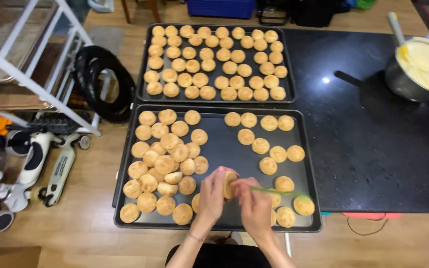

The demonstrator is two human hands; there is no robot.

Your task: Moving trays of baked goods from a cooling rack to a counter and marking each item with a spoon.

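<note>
Cream puff (230, 183) gripped by left hand (212, 194), right hand (255, 201) clasping green stick (279, 191)

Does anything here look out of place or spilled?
Nothing is spilled. The far tray has neat rows of puffs, but on the near tray they lie in loose heaps. Both trays overhang the black counter on its left side.

A black counter (373, 149) carries everything; the near tray (224, 149) lies on its left part, overhanging the counter's front and left edges; the far tray (290, 64) lies just behind the near tray, almost touching it; a metal bowl (403, 82) of yellow cream stands well right of the far tray.
</note>
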